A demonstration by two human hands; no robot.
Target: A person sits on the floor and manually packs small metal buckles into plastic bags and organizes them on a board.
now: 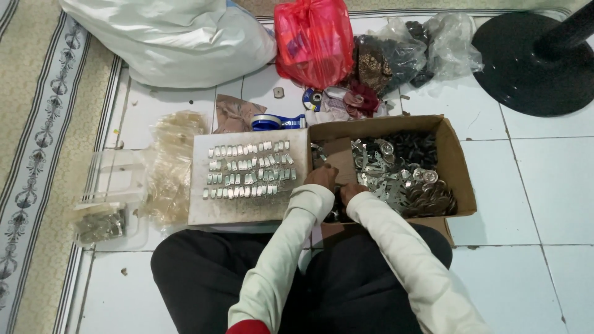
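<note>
I sit on a white tiled floor with both hands together at the near left corner of an open cardboard box (461, 162). My left hand (322, 177) and my right hand (351, 191) are curled close to each other over small parts; what they hold is hidden. The box holds a heap of small silver metal brackets (396, 179) and black pieces (411, 145). Left of the box lies a flat grey board (201, 210) carrying several rows of small silver metal pieces (247, 170).
Clear plastic bags (170, 164) and a clear container (108, 204) lie at the left. A white sack (173, 40), a red plastic bag (312, 40), bags of dark parts (402, 52) and a blue tape dispenser (278, 122) sit behind. A black round stand base (535, 62) is at far right.
</note>
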